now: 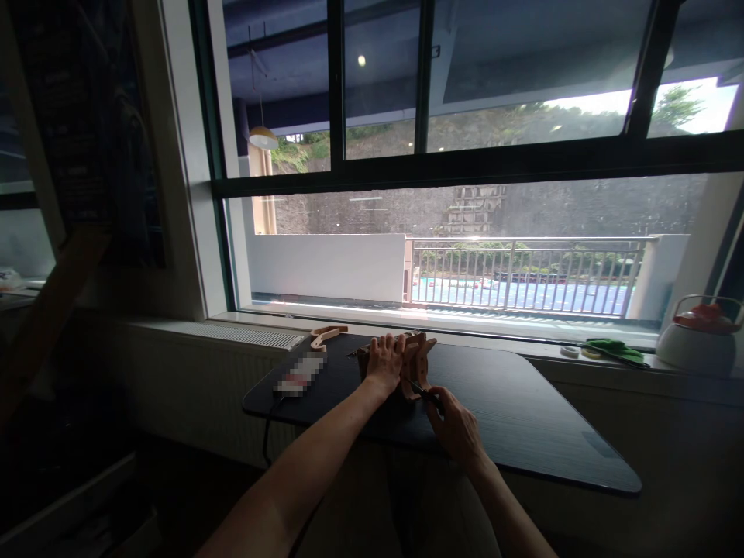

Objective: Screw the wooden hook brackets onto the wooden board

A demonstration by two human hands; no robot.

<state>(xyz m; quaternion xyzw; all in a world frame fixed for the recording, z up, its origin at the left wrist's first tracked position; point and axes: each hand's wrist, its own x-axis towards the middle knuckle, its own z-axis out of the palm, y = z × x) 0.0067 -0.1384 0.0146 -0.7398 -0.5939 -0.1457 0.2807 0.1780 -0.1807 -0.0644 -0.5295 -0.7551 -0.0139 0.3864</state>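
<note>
My left hand (384, 364) lies over a brown block-like thing (363, 360) at the back of the dark table, its fingers curled over the top. Against that hand's right side stands a curved reddish-brown wooden piece (423, 364) with small dark holes. My right hand (456, 425) is closed around a slim tool with a dark handle (431, 397). The tool's thin end points up and left, at the lower part of the wooden piece; whether it touches is too dim to tell. A pale, hook-shaped wooden piece (319, 339) lies to the left.
The dark table (523, 411) stands against the windowsill. A blurred-out object with a cable (301, 375) lies on its left side. On the sill at right are a green cloth (613, 350), small rolls (570, 351) and a white kettle (694, 345). A radiator (232, 333) is at left.
</note>
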